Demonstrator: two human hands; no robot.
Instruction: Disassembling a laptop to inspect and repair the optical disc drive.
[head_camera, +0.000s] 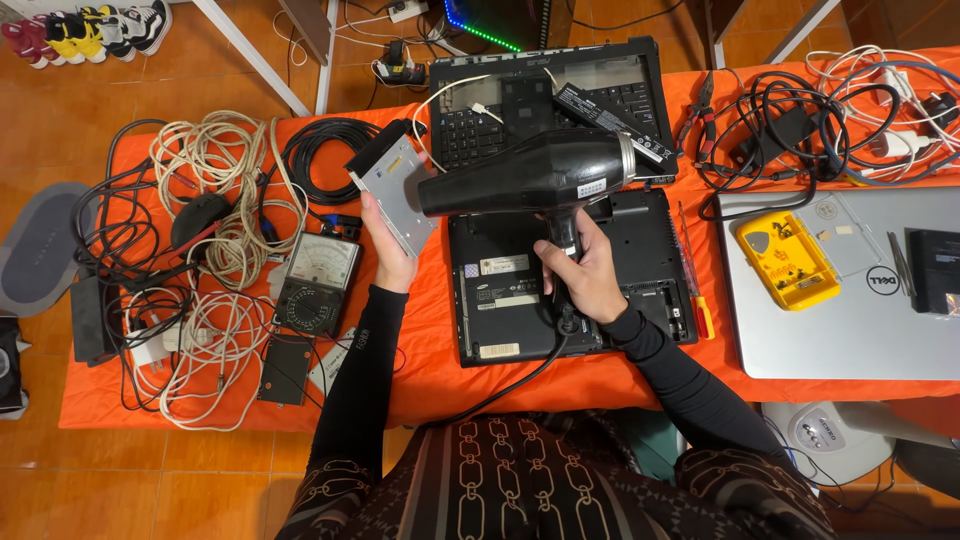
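My right hand (585, 275) grips the handle of a black hair dryer (530, 175), its nozzle pointing left and its cord trailing down toward me. My left hand (388, 252) holds up a flat grey optical drive (397, 188) just left of the nozzle. Beneath both lies an upturned black laptop base (640, 290) on the orange tablecloth (430, 370). A second opened black laptop (480, 125) with a keyboard lies further back.
Tangled white and black cables (215, 190) and an analog multimeter (315, 283) fill the left side. At the right are a closed silver laptop (850, 330), a yellow parts tray (787, 258), a screwdriver (697, 290), pliers (700, 110) and more cables (810, 125).
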